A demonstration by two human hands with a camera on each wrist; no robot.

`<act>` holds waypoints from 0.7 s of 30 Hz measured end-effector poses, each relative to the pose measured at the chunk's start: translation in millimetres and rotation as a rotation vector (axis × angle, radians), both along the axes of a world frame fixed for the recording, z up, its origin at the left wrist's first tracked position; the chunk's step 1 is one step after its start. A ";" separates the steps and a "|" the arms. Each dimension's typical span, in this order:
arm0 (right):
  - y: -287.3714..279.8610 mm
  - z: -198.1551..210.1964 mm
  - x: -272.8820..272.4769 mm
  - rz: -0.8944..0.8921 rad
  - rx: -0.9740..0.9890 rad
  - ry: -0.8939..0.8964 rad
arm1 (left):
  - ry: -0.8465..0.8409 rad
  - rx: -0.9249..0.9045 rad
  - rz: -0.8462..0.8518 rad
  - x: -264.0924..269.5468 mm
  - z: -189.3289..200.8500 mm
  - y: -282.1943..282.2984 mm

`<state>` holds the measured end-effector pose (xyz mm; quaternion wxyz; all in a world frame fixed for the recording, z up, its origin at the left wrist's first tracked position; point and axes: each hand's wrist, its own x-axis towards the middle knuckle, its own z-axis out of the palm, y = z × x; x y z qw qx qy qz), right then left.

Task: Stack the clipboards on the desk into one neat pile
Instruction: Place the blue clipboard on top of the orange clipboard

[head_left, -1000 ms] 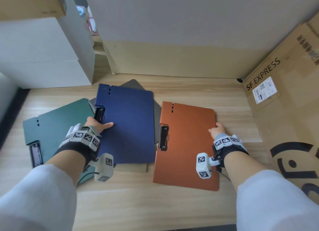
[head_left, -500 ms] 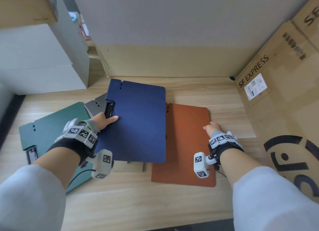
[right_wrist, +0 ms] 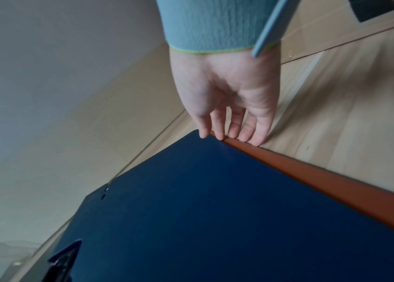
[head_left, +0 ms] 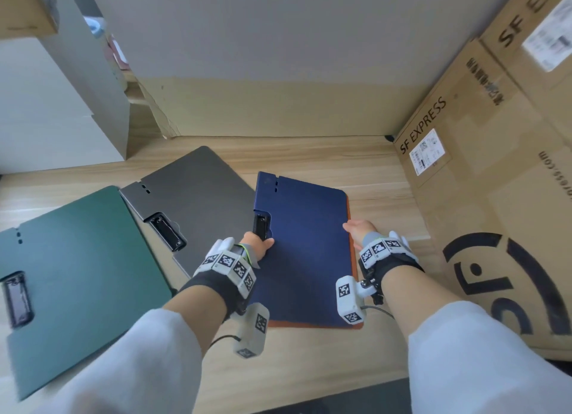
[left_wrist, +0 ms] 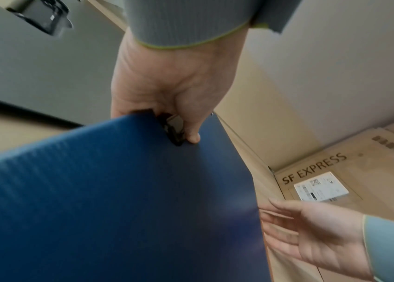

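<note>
Progress on the pile is judged to be about halfway: two of the four clipboards are stacked, two are left. The blue clipboard [head_left: 305,246] is laid over the orange clipboard [head_left: 353,258], of which only a thin strip is seen along the right and near edges, so the pair is nearly but not fully squared. The blue board is pinched at its clip by the left hand [head_left: 258,246], thumb on top and fingers curled beneath the edge. The right hand [head_left: 359,232] is held with fingers loosely extended, their tips set against the right edges of both boards, nothing being gripped. The grey clipboard [head_left: 198,197] is lying at an angle to the left, beside the pile, and the green clipboard [head_left: 80,274] lies further left, its right edge passing under the grey one; both are untouched. A cardboard box [head_left: 483,197] is standing on the worktop [head_left: 325,361] just right of the pile. Remaining work is judged to be squaring the blue board, then adding the grey and green ones.
</note>
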<state>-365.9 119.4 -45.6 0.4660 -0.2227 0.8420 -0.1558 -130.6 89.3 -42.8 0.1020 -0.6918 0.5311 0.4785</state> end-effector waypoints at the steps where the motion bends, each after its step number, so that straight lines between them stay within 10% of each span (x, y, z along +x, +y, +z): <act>1: 0.8 -2.2 -1.2 -0.006 -0.007 -0.006 | -0.029 0.019 -0.027 -4.3 0.7 2.7; 10: 8.7 -7.4 -13.1 -0.030 0.025 -0.004 | -0.253 -0.081 -0.221 -7.8 1.8 3.6; 21: 11.2 -12.2 -14.0 -0.153 0.009 -0.005 | -0.142 -0.143 -0.199 -3.7 -3.9 1.8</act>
